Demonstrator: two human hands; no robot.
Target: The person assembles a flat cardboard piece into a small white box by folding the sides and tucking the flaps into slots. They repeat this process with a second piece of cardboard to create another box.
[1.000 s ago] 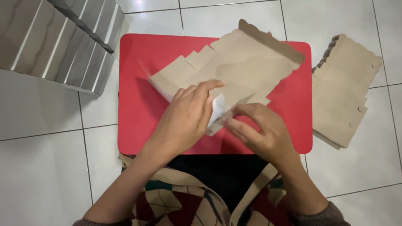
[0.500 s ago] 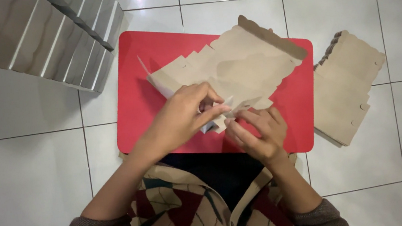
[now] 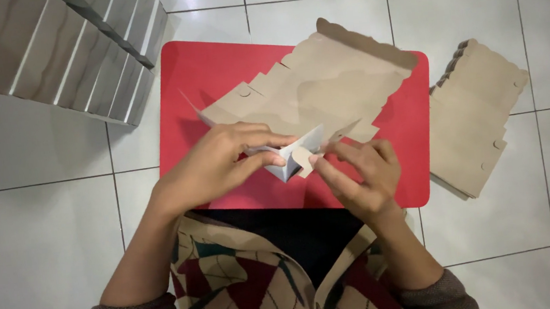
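- Left hand (image 3: 212,167) pinches the folded corner of the box blank (image 3: 313,97), fingers closed on its near edge.
- Right hand (image 3: 361,176) grips a small tab (image 3: 302,158) at the same corner, fingertips closed on it.
- Blank lies flat mid red tray (image 3: 213,66).
- Stack of blanks (image 3: 477,125) on floor, right of tray.
- Folded boxes (image 3: 57,51) off tray's far-left corner.

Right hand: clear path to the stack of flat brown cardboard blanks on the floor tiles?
Probably yes. The stack of flat brown cardboard blanks lies just beside the right hand, nothing between them, though that hand now pinches the unfolded cardboard box blank.
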